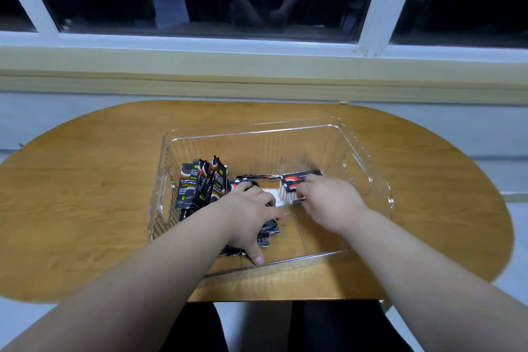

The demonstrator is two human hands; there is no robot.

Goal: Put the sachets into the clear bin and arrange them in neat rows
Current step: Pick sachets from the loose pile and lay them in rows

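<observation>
Glossy clear plastic bin (368, 163), shiny foil-like sachets (200, 183), smooth wooden table (85, 180).

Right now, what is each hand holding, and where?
The right hand pinches a few sachets at their near ends. The left hand presses on loose sachets; a grip cannot be told.

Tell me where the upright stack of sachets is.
In the head view, the upright sachets stand inside the clear bin, against its left wall, just left of the left hand.

Both hands (288, 206) among binned sachets (203, 184)
</observation>
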